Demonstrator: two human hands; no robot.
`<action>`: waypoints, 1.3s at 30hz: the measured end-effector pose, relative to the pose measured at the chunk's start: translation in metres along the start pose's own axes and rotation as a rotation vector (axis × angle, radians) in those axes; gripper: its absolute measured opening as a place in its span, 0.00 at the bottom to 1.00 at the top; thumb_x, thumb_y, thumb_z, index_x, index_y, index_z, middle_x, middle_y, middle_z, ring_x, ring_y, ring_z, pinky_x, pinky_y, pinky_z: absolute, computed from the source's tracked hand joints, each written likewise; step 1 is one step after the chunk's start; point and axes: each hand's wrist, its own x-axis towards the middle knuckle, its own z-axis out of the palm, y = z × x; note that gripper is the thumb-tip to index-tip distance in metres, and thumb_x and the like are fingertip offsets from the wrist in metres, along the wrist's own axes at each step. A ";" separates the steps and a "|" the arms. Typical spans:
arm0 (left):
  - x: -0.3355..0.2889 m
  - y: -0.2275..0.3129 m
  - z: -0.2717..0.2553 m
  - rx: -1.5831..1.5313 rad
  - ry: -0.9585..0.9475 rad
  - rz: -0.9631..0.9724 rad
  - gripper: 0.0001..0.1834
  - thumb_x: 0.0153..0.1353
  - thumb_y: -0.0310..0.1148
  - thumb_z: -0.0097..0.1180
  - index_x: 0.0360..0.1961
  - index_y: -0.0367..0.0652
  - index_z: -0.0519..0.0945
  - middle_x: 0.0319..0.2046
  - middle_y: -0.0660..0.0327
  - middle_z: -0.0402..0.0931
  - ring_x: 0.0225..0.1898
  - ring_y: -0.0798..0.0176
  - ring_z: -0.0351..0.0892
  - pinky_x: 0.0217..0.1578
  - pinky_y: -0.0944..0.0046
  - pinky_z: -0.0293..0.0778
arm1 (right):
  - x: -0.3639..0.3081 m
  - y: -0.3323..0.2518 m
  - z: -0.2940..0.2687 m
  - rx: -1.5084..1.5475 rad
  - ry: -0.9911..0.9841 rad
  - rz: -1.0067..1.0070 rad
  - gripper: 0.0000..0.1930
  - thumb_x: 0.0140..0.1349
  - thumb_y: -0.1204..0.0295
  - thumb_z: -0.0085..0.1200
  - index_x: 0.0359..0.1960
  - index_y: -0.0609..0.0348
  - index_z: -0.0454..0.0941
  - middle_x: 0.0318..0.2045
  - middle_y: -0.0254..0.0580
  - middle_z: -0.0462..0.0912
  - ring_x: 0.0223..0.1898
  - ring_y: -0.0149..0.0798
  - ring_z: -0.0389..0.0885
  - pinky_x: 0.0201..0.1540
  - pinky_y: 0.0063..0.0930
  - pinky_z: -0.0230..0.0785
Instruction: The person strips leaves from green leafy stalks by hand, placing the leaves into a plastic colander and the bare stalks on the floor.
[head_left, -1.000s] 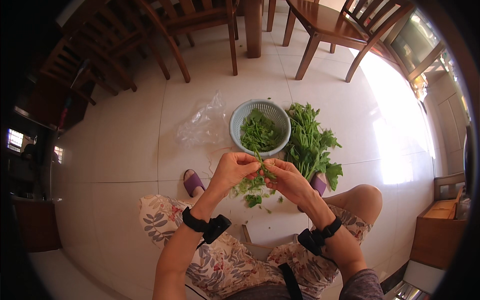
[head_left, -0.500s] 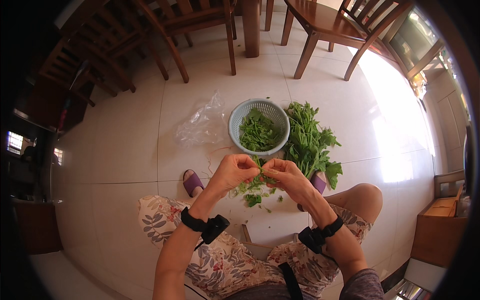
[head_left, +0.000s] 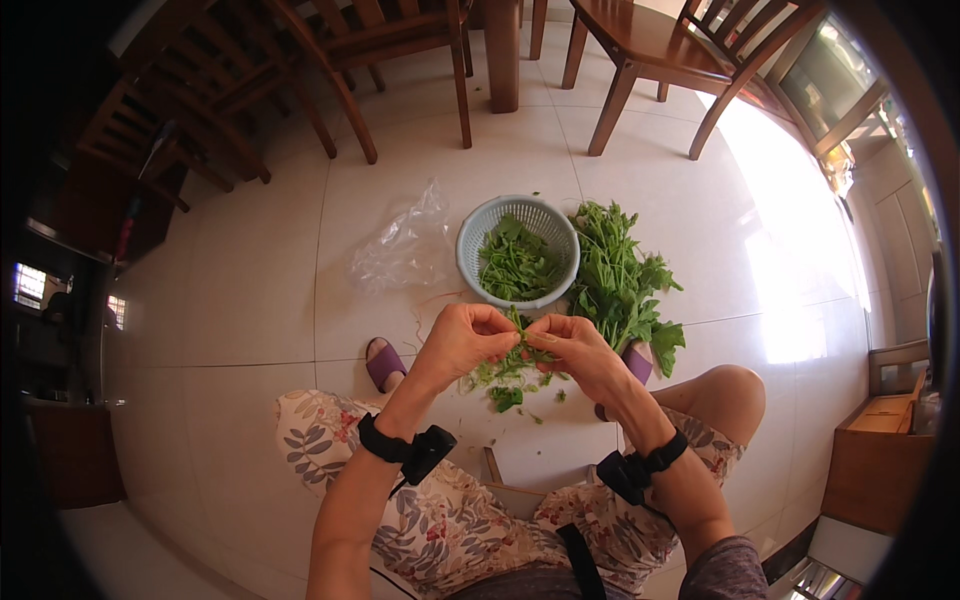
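Both my hands meet just in front of a grey-blue plastic colander (head_left: 467, 262). My left hand (head_left: 462, 340) pinches a thin green stem (head_left: 518, 322) between thumb and forefinger. On the same piece of greens my right hand (head_left: 577, 348) is closed in a pinch, fingertips almost touching the left ones. Leafy greens (head_left: 517, 262) with cut-down stems lie inside the colander. To its right a large heap of long leafy greens (head_left: 618, 270) rests on the floor. Below my fingers are scattered green scraps (head_left: 507, 397), partly hidden by the hands.
A crumpled clear plastic bag (head_left: 405, 245) lies left of the colander. My feet in purple slippers (head_left: 383, 363) flank the scraps. Wooden chairs (head_left: 660, 60) and a table leg (head_left: 502, 60) stand at the far side. A wooden cabinet (head_left: 878, 470) is at the right.
Both hands have shifted up very slightly, still pinching the stem. The colander, the heap of greens and the bag have stayed in place.
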 end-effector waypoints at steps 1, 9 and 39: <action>0.000 0.000 0.000 -0.002 -0.008 -0.003 0.06 0.53 0.27 0.61 0.29 0.34 0.80 0.22 0.63 0.78 0.21 0.76 0.73 0.23 0.75 0.69 | 0.000 0.000 -0.001 -0.014 -0.001 -0.005 0.07 0.62 0.68 0.54 0.31 0.57 0.76 0.30 0.31 0.80 0.33 0.22 0.77 0.34 0.17 0.69; 0.005 -0.012 0.001 -0.008 -0.025 -0.007 0.04 0.49 0.24 0.60 0.27 0.35 0.79 0.21 0.63 0.77 0.22 0.76 0.73 0.23 0.75 0.69 | 0.000 0.000 -0.003 -0.168 0.005 -0.047 0.07 0.59 0.72 0.56 0.33 0.63 0.77 0.31 0.35 0.81 0.33 0.25 0.79 0.35 0.19 0.72; 0.010 -0.014 0.003 0.197 0.207 0.141 0.05 0.49 0.24 0.58 0.23 0.39 0.73 0.20 0.71 0.71 0.23 0.80 0.66 0.23 0.76 0.62 | 0.001 -0.002 0.000 -0.067 0.006 -0.031 0.10 0.61 0.64 0.55 0.34 0.58 0.78 0.32 0.30 0.79 0.34 0.22 0.76 0.36 0.17 0.68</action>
